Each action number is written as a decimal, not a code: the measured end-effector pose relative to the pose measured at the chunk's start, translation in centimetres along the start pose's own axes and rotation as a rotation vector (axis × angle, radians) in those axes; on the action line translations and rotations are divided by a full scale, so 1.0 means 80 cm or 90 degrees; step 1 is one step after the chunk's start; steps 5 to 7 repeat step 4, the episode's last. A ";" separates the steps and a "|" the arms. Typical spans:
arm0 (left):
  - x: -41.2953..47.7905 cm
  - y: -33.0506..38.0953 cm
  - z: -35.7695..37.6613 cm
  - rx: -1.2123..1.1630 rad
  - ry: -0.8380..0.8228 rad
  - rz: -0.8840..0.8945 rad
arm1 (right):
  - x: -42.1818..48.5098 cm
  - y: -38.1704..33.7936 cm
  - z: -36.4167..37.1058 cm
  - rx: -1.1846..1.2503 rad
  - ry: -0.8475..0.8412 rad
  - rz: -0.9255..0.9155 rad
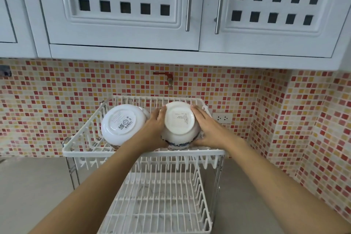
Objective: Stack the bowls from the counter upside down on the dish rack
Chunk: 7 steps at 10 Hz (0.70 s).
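Observation:
A white two-tier wire dish rack (144,153) stands on the counter against the tiled wall. On its top tier, at the left, a white bowl (121,122) lies upside down with a barcode label on its base. To its right a second upturned white bowl (179,119) sits on top of a bowl with a blue pattern, whose rim (178,144) shows beneath. My left hand (154,129) grips the left side of this right-hand bowl and my right hand (206,129) grips its right side. The rack's lower tier (157,201) holds nothing.
White wall cabinets (133,15) hang low over the rack. A small red tap (167,78) sticks out of the mosaic wall behind it, and a wall socket (222,118) sits to the right. Grey counter (34,186) lies on both sides of the rack.

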<state>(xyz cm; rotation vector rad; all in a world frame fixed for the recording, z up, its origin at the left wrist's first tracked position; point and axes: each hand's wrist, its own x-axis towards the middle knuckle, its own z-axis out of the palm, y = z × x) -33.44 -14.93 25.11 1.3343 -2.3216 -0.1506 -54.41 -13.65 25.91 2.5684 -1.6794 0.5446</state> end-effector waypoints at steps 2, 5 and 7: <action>-0.016 0.013 -0.032 -0.014 0.006 0.005 | -0.015 -0.009 -0.013 0.048 -0.025 0.087; -0.062 0.018 -0.069 -0.026 0.093 0.018 | -0.033 -0.064 -0.007 0.036 0.071 0.092; -0.062 0.018 -0.069 -0.026 0.093 0.018 | -0.033 -0.064 -0.007 0.036 0.071 0.092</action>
